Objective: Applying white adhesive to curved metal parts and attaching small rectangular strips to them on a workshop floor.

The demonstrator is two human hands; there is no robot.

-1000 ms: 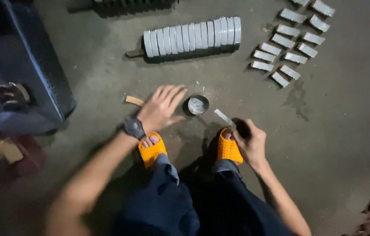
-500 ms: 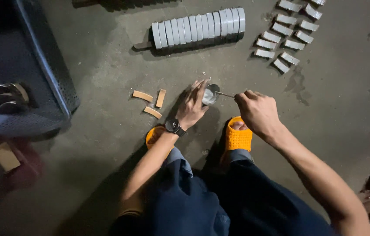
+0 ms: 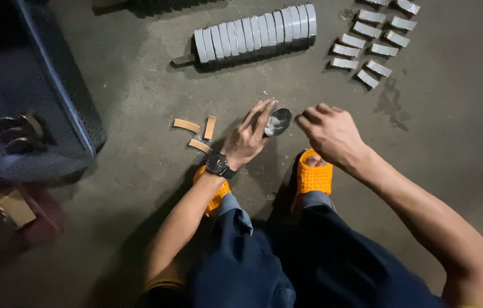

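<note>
- Fingers of the left hand (image 3: 248,137) are wrapped round a small shiny round tin (image 3: 278,121), tipping it up off the floor so its open face looks toward the right hand (image 3: 330,132). Looks like it's held that way to keep it steady and easy to get at.
- Right hand sits just right of the tin, fingers curled shut in a loose fist. Can't tell if there's anything pinched in there, it's hidden from this angle.
- Tin is just in front of the orange slippers (image 3: 312,177), pretty much between both hands.
- Left of the tin: three little tan strips (image 3: 199,132) lying loose on the concrete floor (image 3: 138,102), near the left wrist and its black watch (image 3: 217,165). Close enough to grab without shifting.
- Beyond the tin: a long row of grey discs (image 3: 255,34) stood on edge, packed tight.
- Beyond and right of the tin: a bunch of small grey blocks (image 3: 375,40) set out in rough rows, well apart from the hands.
- Far left of the tin: a dark mesh crate (image 3: 36,114) with a few dull round pieces (image 3: 16,134) in it.
- Nothing's actually blocking the hands; only the strips lie near.
</note>
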